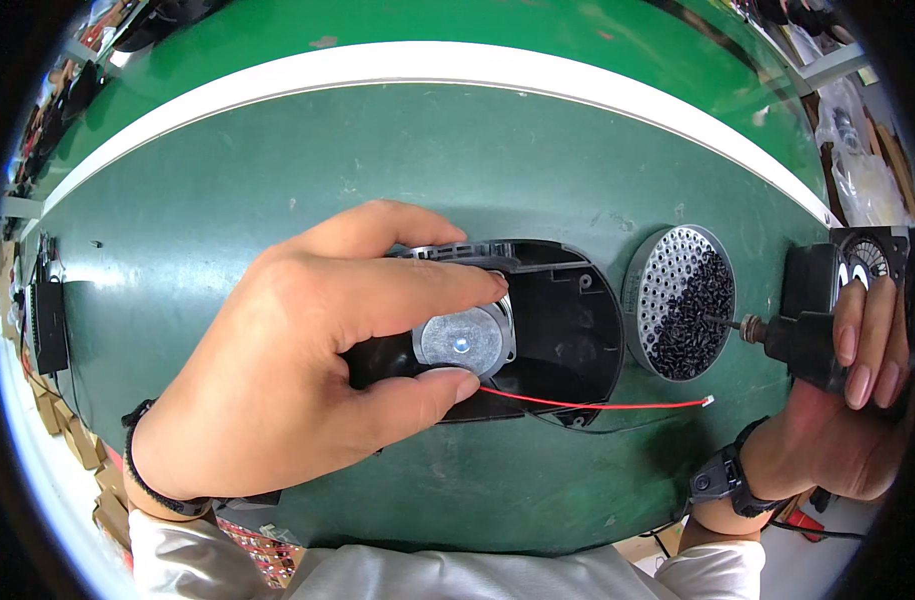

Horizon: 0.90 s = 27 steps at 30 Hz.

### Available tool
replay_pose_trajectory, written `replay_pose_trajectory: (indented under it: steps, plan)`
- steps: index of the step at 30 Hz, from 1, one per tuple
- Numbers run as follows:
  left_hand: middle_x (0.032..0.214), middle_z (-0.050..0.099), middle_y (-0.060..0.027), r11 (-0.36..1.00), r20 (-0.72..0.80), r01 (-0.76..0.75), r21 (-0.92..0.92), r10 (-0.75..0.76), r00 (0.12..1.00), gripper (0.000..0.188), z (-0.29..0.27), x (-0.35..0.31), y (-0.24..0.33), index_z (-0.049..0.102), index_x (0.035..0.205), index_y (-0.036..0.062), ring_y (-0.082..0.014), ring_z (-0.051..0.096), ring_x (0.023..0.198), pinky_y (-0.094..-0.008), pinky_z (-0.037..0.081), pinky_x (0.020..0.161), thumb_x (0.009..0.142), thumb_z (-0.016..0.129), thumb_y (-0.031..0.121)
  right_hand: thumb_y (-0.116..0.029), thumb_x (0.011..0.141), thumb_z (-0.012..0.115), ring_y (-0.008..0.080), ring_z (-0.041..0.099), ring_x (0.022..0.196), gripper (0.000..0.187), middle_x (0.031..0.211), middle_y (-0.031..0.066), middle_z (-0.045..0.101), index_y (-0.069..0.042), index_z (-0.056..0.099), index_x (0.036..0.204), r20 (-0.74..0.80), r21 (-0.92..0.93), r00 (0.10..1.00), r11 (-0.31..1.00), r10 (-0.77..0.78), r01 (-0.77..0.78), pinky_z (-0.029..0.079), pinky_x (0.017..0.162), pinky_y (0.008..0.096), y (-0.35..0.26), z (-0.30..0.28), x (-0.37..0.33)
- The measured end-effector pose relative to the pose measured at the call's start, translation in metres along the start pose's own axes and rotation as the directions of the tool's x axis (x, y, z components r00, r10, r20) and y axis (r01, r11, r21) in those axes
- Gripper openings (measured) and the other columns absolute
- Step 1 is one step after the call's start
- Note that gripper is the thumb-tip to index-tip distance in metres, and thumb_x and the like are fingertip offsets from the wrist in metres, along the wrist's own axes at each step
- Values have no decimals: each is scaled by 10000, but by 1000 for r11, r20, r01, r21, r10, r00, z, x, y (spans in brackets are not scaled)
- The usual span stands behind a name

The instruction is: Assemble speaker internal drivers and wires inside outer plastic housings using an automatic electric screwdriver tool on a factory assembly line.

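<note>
My left hand [317,330] is closed over a round metal-backed speaker [464,345] seated in a black plastic housing [567,345]. Its thumb and index finger press on opposite sides of the speaker, while other fingers reach the housing's far edge. A red wire [597,406] and a black one run from the speaker side to a small white connector [708,400]. At the right, my right hand [867,345] grips a black electric screwdriver [802,345]. The driver's tip points left, at the black screws [689,320] heaped in a round grey perforated tray [631,300].
The green tabletop [377,140] ends at a white far edge [417,62]. A black box [47,325] with cables stands at the left. Behind the screwdriver is a black device with a round grille [867,250]. A clear plastic bag [857,160] hangs at the far right.
</note>
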<state>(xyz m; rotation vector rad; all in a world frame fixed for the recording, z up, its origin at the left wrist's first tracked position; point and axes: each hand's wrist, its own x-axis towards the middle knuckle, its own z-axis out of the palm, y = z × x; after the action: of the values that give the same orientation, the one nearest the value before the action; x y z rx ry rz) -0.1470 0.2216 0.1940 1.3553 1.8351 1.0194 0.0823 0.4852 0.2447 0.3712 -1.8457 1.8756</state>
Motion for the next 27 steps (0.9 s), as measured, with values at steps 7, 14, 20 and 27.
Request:
replay_pose_trajectory:
  steps: [7, 14, 20, 27]
  plan:
    - [1262, 620, -249, 999, -34, -28, -16, 27, 999, 455, 1, -2, 0, 725, 1088, -50, -318, 645, 1126, -362, 476, 967, 638, 783, -15, -179, 935, 511, 110, 411, 593, 169, 730, 0, 430, -45, 505, 1039, -535, -145, 842, 989, -63, -19, 362, 678, 299, 27, 68, 8]
    - [1309, 606, -246, 996, -53, 15, -86, -19, 998, 503, 5, 0, -7, 718, 1091, -46, -325, 611, 1192, -376, 444, 1022, 593, 789, -33, -178, 927, 458, 122, 427, 566, 249, 689, 5, 427, -72, 450, 1152, -637, -236, 765, 969, -95, -76, 394, 628, 326, 47, 53, 4]
    - [1303, 612, -240, 998, -58, 33, -62, -37, 998, 510, 2, -5, -5, 716, 1102, -43, -320, 612, 1184, -376, 443, 1027, 603, 812, -2, -181, 928, 464, 126, 425, 544, 255, 668, 11, 421, -61, 432, 1150, -603, -211, 795, 974, -59, -88, 406, 621, 319, 49, 44, 5]
    - [1294, 617, -241, 999, -56, 11, -45, -13, 998, 512, 1, -5, -8, 717, 1104, -36, -319, 623, 1165, -374, 455, 1011, 605, 820, 14, -169, 918, 459, 127, 419, 526, 251, 658, 14, 418, -49, 420, 1135, -625, -189, 780, 974, -24, -121, 407, 598, 322, 51, 54, 8]
